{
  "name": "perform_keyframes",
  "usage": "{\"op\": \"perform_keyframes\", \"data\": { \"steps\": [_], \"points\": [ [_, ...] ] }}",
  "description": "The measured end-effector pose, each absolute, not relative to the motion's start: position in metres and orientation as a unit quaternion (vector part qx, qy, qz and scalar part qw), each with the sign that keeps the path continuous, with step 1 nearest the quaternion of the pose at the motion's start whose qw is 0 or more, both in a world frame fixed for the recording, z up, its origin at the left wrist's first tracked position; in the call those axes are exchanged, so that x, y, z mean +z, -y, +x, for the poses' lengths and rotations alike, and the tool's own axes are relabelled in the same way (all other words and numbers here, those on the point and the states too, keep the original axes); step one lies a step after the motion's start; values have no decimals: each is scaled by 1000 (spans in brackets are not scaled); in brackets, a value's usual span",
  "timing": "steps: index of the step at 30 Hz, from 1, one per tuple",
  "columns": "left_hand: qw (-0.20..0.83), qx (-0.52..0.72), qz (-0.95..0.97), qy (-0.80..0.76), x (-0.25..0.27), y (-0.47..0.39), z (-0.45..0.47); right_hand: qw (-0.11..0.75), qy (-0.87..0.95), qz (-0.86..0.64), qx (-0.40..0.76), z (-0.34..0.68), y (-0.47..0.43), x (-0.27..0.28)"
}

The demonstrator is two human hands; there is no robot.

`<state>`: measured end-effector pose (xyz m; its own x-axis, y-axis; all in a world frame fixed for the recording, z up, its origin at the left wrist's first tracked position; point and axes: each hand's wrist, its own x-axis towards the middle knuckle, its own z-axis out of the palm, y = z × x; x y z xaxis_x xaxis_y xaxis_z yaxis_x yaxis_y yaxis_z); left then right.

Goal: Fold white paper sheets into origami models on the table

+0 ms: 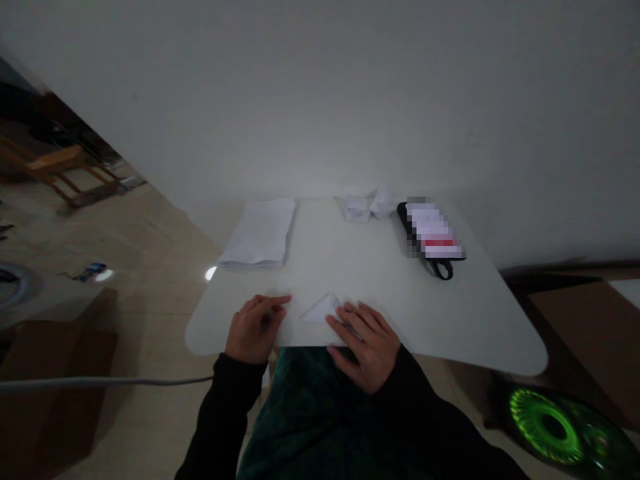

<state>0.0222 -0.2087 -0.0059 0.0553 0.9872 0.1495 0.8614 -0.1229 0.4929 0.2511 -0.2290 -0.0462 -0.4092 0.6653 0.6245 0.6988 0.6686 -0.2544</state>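
A small folded white paper (320,311), pointed like a triangle, lies on the white table near its front edge. My right hand (367,340) rests on the right part of this paper with its fingers stretched out, covering some of it. To the left of the paper, my left hand (255,327) is held over the table edge. Its index finger points toward the paper, the thumb sits a little below, and nothing shows between them. A gap separates the left fingertips from the paper.
A stack of white paper sheets (263,233) lies at the table's back left. Two folded paper pieces (357,209) stand at the back, beside a phone (434,230) on a black case with a strap loop. A green-lit fan (545,427) is below right; cardboard boxes (590,333) flank the table.
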Motion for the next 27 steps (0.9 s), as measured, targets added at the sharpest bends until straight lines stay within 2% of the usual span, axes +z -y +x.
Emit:
{"op": "perform_keyframes", "data": {
  "steps": [2,5,9,11,13,16,18,21,24,27],
  "points": [
    [155,281,711,-626,-2,206,20,371,847,-378,-51,254,233,-52],
    [205,357,708,-575,9,198,30,438,823,-350,-92,258,240,-57],
    [340,378,765,-396,28,179,48,462,823,-322,-70,260,240,-37],
    [397,346,786,-324,36,166,55,483,809,-334,-8,261,230,-17],
    [448,337,776,-290,41,152,61,517,752,-393,115,262,211,2],
    [496,408,698,-317,46,128,72,609,564,-456,320,257,171,20],
    [485,467,645,-361,47,110,79,639,470,-409,450,248,141,21],
    [419,503,632,-414,46,85,85,647,374,-356,561,228,106,14],
    [327,481,672,-458,38,70,87,629,349,-354,597,212,85,2],
    [289,455,690,-482,25,67,87,618,354,-366,599,205,73,-9]
  ]
}}
